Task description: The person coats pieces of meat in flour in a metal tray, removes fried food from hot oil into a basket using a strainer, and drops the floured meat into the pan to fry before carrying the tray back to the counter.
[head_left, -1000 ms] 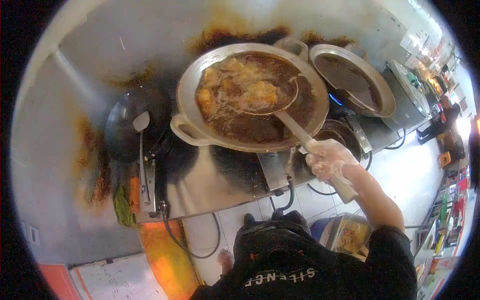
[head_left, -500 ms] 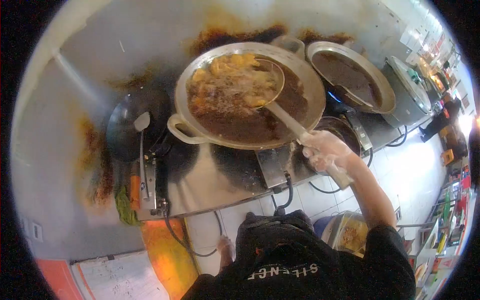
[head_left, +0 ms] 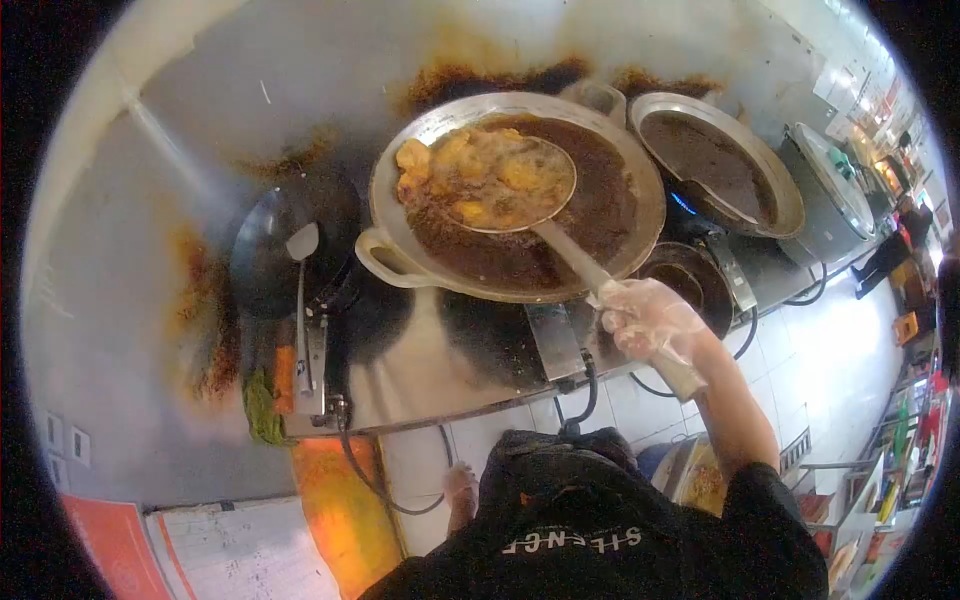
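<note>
Metal wok (head_left: pixel 645 195), large and light-rimmed, held dark liquid (head_left: pixel 595 185) and browned food (head_left: pixel 520 172). The skimmer (head_left: pixel 577 258) was in the wok: its round head lay in the left and middle part, among the food, and its handle crossed the near right rim.

Right hand (head_left: pixel 645 318): closed around the skimmer handle, fingers wrapped and pressed against it, with the handle end projecting past the palm. A whitish layer covered the hand. Left hand (head_left: pixel 461 482): low, beside the torso and well apart from the wok. Its finger position could not be told.

Changes from the frame 0.5 s before: the skimmer head had moved slightly left and toward the person relative to the wok. The food, previously blurred and massed toward the far left rim, had become distinct, with several rounded pieces within the head's outline and a cluster outside it at the left. The right hand had kept its hold. Both hands stayed in nearly the same regions.

Adjacent items: to the right, 1 smaller wok (head_left: pixel 792 195) contained dark liquid, with 1 blue flame (head_left: pixel 683 204) at its near left side. Farther right was 1 lidded pot (head_left: pixel 840 185). To the left, 1 spatula (head_left: pixel 303 242) lay with its blade over the black pan (head_left: pixel 258 245). Green cloth (head_left: pixel 264 408) hung at the counter edge.
</note>
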Motion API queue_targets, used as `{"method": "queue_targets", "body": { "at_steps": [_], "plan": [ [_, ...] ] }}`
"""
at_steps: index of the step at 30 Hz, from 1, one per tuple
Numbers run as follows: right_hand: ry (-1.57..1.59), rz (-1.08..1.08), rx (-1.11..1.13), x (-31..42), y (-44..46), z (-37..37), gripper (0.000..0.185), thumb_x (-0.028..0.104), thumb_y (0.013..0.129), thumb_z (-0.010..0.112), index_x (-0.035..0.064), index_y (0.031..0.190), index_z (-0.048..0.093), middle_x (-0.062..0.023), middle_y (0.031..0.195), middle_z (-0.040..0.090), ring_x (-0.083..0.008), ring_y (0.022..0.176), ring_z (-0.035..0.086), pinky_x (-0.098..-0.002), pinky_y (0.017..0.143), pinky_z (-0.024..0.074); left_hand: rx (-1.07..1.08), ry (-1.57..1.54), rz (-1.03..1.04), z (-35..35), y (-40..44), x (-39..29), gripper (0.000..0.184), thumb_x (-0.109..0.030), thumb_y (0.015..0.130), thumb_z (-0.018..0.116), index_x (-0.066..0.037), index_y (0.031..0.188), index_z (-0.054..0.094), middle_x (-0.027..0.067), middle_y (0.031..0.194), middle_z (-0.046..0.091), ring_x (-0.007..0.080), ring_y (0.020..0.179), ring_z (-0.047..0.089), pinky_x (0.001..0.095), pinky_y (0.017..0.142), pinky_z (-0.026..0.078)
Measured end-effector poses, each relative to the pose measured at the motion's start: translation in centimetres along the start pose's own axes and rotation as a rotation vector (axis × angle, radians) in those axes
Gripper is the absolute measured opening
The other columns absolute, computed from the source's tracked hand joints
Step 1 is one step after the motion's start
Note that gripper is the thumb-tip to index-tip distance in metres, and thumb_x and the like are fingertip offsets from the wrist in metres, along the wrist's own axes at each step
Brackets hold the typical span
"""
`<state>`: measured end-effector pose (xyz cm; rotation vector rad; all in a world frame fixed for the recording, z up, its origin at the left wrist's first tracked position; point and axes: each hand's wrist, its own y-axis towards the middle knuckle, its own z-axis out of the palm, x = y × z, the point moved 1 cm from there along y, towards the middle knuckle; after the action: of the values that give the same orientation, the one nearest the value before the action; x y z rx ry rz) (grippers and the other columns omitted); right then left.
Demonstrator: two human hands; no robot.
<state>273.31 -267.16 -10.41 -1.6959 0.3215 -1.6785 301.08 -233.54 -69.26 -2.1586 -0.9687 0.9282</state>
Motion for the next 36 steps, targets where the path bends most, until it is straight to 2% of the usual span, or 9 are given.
{"method": "queue_targets", "body": {
  "at_steps": [9,13,16,19,21,29,31,35,36],
  "plan": [
    [0.059,-0.176,0.138,-1.7,2.4,1.6,0.012,0.017,0.091,0.059,0.0076,0.087,0.053,0.0025,0.068,0.049,-0.0064,0.048,0.047,-0.0204,0.041,0.0392,0.25,-0.652,0.257,-20.1,-19.2,-25.6,0.036,-0.033,0.093,0.061,-0.005,0.115,0.064,0.0038,0.099,0.065,0.0137,0.089,0.061,0.0288,0.082,0.05],
    [0.209,-0.201,0.165,-2.5,1.6,2.7,0.012,0.014,0.091,0.057,0.0107,0.08,0.052,0.0036,0.068,0.047,-0.0067,0.051,0.046,-0.0217,0.045,0.0387,0.488,-0.741,0.624,-25.2,-29.5,-34.3,0.048,-0.039,0.1,0.05,-0.004,0.133,0.052,0.0065,0.123,0.058,0.0127,0.105,0.056,0.0277,0.093,0.045],
    [-0.2,-0.481,0.108,-4.2,3.1,1.7,0.01,0.011,0.084,0.06,0.01,0.076,0.054,0.0029,0.07,0.05,-0.0092,0.056,0.052,-0.0251,0.05,0.0415,0.77,-0.853,0.661,-25.5,-30.3,-36.6,0.052,-0.043,0.103,0.041,-0.004,0.138,0.045,0.0073,0.127,0.057,0.0158,0.112,0.054,0.0338,0.102,0.04],
    [-0.029,-0.441,0.216,-4.9,2.8,2.1,0.014,0.016,0.079,0.064,0.007,0.074,0.055,-0.0014,0.068,0.056,-0.0145,0.064,0.059,-0.0314,0.056,0.0455,0.849,-1.138,0.717,-26.0,-34.3,-41.0,0.056,-0.046,0.104,0.036,-0.005,0.143,0.04,0.0083,0.131,0.055,0.0183,0.117,0.052,0.0361,0.106,0.036],
    [-0.796,-0.998,-0.063,-5.3,2.4,2.1,0.014,0.017,0.078,0.064,0.007,0.074,0.055,-0.0033,0.067,0.056,-0.0182,0.064,0.059,-0.0333,0.058,0.046,0.797,-1.279,0.748,-24.5,-33.9,-42.3,0.052,-0.043,0.104,0.037,-0.007,0.142,0.04,0.0077,0.129,0.055,0.019,0.116,0.052,0.0334,0.103,0.037],
    [-0.348,-0.536,-0.306,-6.4,3.1,3.2,0.024,0.03,0.083,0.061,0.0065,0.083,0.065,-0.0091,0.077,0.064,-0.0201,0.072,0.061,-0.035,0.065,0.0489,0.716,-1.312,0.927,-20.0,-29.0,-42.3,0.041,-0.033,0.097,0.049,-0.007,0.129,0.048,0.0052,0.117,0.057,0.0172,0.107,0.055,0.0329,0.093,0.044],
    [-0.4,-0.425,-0.231,-6.9,2.7,2.1,0.027,0.03,0.088,0.06,0.0044,0.084,0.067,-0.0034,0.083,0.068,-0.0125,0.068,0.061,-0.0317,0.058,0.0492,0.694,-1.283,0.883,-19.3,-28.4,-41.5,0.038,-0.029,0.094,0.053,-0.007,0.125,0.049,0.0048,0.114,0.057,0.017,0.105,0.056,0.033,0.091,0.046],
    [0.472,-0.48,0.34,-5.8,3.4,1.6,0.021,0.021,0.092,0.059,0.004,0.105,0.06,-0.0022,0.081,0.063,-0.0097,0.066,0.061,-0.0257,0.055,0.0504,0.653,-1.226,0.967,-18.5,-26.7,-42.0,0.034,-0.023,0.089,0.06,-0.008,0.118,0.053,0.004,0.108,0.058,0.0165,0.101,0.057,0.0333,0.087,0.048],
    [0.428,-0.429,0.252,-6.8,3.5,1.3,0.024,0.019,0.092,0.06,0.0033,0.11,0.058,-0.0015,0.081,0.062,-0.0099,0.067,0.061,-0.0253,0.056,0.0513,0.667,-1.245,0.911,-18.1,-27.6,-41.3,0.035,-0.024,0.089,0.061,-0.008,0.118,0.052,0.0046,0.11,0.057,0.0168,0.102,0.057,0.0346,0.088,0.048]
  ]
}}
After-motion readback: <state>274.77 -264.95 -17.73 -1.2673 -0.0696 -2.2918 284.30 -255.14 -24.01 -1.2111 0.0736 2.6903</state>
